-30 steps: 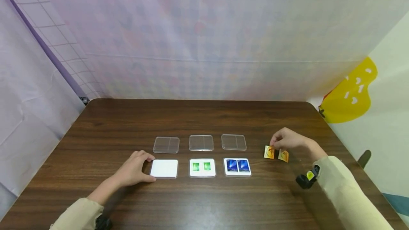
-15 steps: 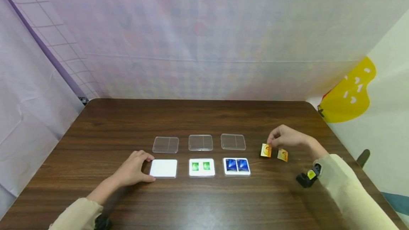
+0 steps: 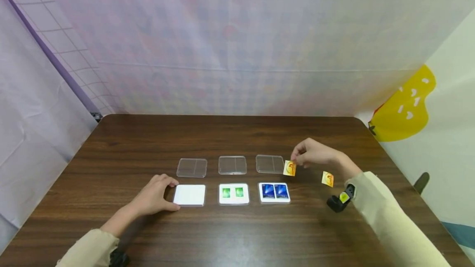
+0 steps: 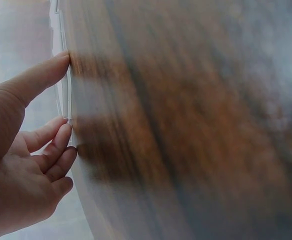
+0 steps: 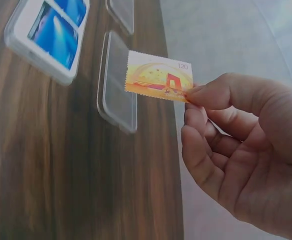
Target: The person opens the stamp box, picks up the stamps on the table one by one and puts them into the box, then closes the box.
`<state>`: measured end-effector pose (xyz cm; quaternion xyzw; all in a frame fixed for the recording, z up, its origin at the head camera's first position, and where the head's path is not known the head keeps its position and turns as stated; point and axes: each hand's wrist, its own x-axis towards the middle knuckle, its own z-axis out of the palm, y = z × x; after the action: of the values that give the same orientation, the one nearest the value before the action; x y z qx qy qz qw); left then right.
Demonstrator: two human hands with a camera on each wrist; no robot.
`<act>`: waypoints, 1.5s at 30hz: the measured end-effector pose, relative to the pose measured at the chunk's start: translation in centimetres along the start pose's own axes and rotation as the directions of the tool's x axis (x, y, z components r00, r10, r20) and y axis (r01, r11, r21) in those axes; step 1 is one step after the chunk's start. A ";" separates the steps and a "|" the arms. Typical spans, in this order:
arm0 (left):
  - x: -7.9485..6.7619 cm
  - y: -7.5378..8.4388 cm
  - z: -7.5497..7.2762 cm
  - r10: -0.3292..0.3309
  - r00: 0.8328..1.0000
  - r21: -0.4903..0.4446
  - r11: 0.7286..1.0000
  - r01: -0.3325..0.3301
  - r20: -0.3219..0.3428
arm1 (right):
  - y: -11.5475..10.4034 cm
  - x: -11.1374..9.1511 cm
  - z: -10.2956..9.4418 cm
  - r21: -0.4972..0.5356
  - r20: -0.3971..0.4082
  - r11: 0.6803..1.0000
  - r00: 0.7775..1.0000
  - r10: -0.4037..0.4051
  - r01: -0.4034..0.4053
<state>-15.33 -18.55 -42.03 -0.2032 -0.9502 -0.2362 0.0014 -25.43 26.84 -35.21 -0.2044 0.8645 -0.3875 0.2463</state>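
My right hand (image 3: 315,151) pinches a yellow-orange postage stamp (image 5: 158,76) by one edge between thumb and fingers. Perforated edges and the number 120 show on it in the right wrist view. In the head view this stamp hangs beside the right end of a clear plastic lid (image 3: 269,164). A second yellow-orange stamp (image 3: 328,179) lies on the table below the right forearm. My left hand (image 3: 157,195) holds the left end of a case with a blank white insert (image 3: 189,195), thumb at the near corner and fingers at the far one; the left wrist view shows its edge side-on.
Two more clear lids (image 3: 232,165) (image 3: 192,168) lie in the back row on the brown wooden table (image 3: 237,135). In front are a case with two green stamps (image 3: 233,194) and one with two blue stamps (image 3: 274,193). Curtains (image 3: 237,44) rise behind the table.
My right hand has lifted the stamp off the table and carried it left, up to the right-hand lid. The other stamp stays behind. My left hand keeps its place on the white case.
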 end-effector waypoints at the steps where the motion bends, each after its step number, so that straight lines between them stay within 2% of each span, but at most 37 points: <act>1: 0.0 0.0 0.0 0.000 1.000 0.001 1.000 0.000 -0.001 | -0.4 0.2 0.2 0.020 -0.009 1.000 1.000 0.019 -0.019; 15: 0.1 -0.1 0.1 0.003 1.000 0.000 1.000 -0.003 0.001 | -3.6 2.7 2.8 -0.001 -0.028 0.999 0.998 -0.054 0.054; 27: 0.0 0.1 -0.1 -0.005 1.000 0.002 1.000 0.005 0.005 | -6.0 4.8 5.4 0.020 -0.034 0.997 0.997 -0.071 0.072; 36: -0.1 0.0 0.0 -0.003 1.000 0.001 1.000 0.003 -0.005 | -8.6 6.9 8.7 0.002 -0.028 0.995 0.994 -0.104 0.105; 45: -0.1 0.0 0.0 0.011 1.000 0.004 1.000 -0.011 -0.008 | -10.8 9.0 13.1 0.073 0.007 0.992 0.995 -0.104 0.104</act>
<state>-15.22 -18.60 -42.09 -0.2075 -0.9496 -0.2349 0.0068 -23.13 7.83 -36.88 -0.2423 0.8366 -0.4298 0.2379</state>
